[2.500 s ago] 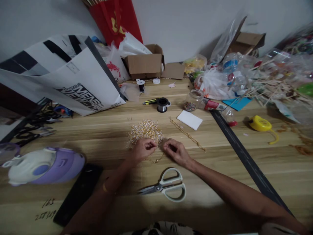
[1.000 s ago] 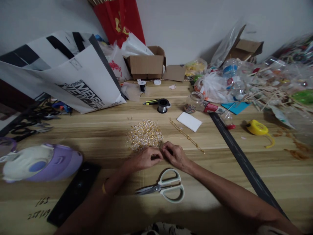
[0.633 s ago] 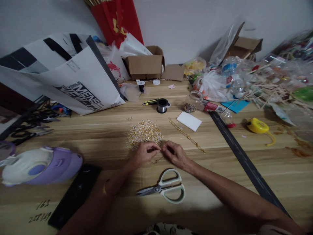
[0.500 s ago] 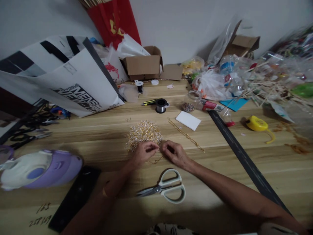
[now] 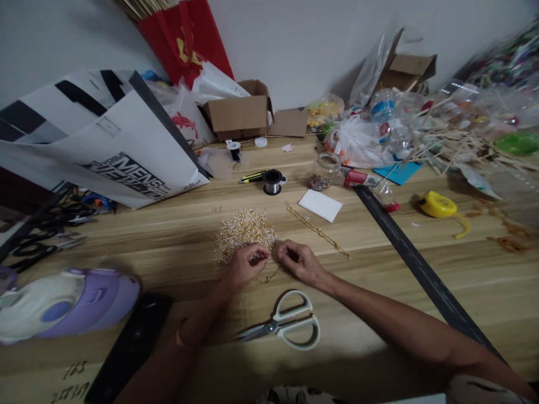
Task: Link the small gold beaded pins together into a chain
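My left hand is closed in a pinch at the near edge of a heap of gold and clear beaded pieces. Opposite it, a small gap away, my right hand also pinches with curled fingers. A thin gold chain hangs or lies in a curve below and between both hands; its ends disappear at the fingers. What exactly each fingertip grips is too small to make out. Nearer to me lie scissors with pale handles, blades pointing left. Another gold chain is stretched out right of the heap.
A wire spool, a white card and a glass jar of beads stand beyond the heap. A yellow tape measure lies right, past a black strip. Pliers and a purple-white device are at left.
The view has shifted slightly. My hands remain close together over the chain, with only small finger movement; the scissors and heap stay where they were.
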